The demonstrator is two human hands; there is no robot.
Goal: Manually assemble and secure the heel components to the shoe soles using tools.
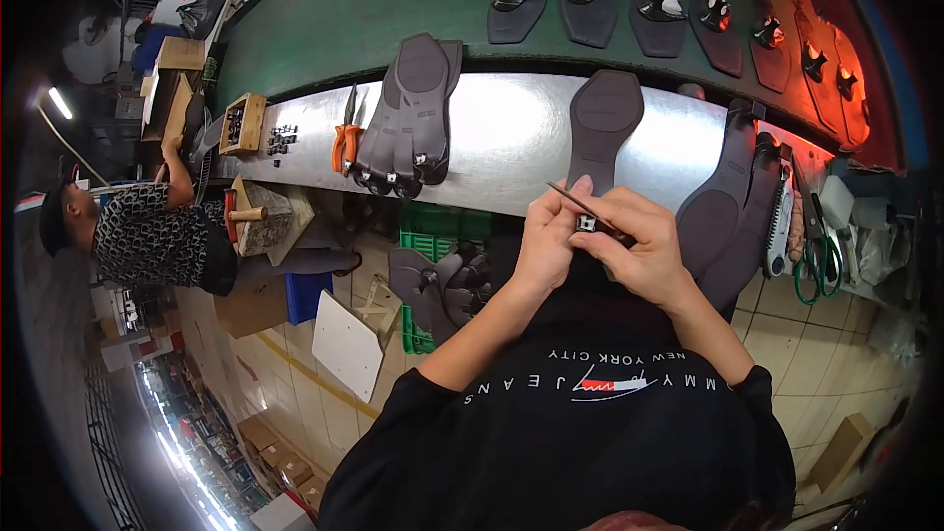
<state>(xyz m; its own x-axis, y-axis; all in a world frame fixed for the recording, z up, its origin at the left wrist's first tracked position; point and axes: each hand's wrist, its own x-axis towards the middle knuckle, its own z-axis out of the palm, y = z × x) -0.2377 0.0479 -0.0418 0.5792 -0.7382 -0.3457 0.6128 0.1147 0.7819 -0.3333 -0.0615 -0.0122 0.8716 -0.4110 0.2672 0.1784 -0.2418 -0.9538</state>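
A dark grey, paddle-shaped flat piece (606, 113) lies on the metal bench strip, its narrow end running toward me under my hands. My left hand (545, 244) is closed in a pinch at that near end. Beside it my right hand (641, 244) is closed, with a thin, dark, pointed tool (572, 198) slanting out of its fingers toward the upper left. Between the fingertips sits a small shiny metal fitting (587, 223), touching or very close to the tool. The fingers hide how the fitting joins the piece.
Pliers with orange handles (344, 146) lie beside stacked grey pieces (419, 88). Further left are small black parts (283, 138) and a wooden box (243, 126). Clipped pieces (580, 15) line the green surface (383, 5). Green-handled scissors (818, 265) hang right. A co-worker (162, 236) sits left.
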